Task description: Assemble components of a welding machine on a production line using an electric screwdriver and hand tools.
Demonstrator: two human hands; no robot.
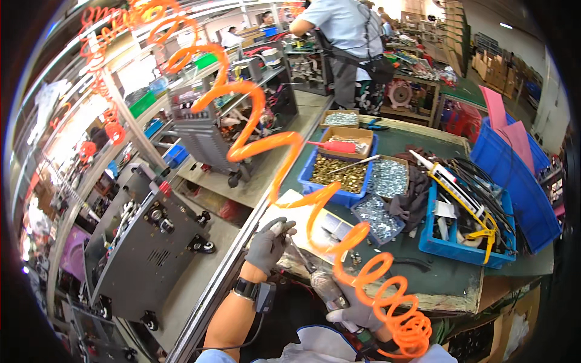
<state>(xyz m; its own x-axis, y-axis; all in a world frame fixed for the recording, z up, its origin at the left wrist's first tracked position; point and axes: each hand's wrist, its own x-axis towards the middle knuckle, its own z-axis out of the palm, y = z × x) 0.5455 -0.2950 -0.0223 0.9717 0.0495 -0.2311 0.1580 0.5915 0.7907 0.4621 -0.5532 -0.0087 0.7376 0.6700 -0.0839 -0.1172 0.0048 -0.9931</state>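
My left hand, in a grey glove with a black watch on the wrist, rests at the near left edge of the green workbench, fingers curled around the thin tip of a tool. My right hand, also gloved, grips the body of a pneumatic screwdriver low in front of me. An orange coiled air hose runs from the tool up and away across the view.
Blue bins of brass and silver screws stand on the bench, with a blue tray of cables and a yellow tool to the right. Grey metal machine cases sit on the conveyor at left. A person works at the far end.
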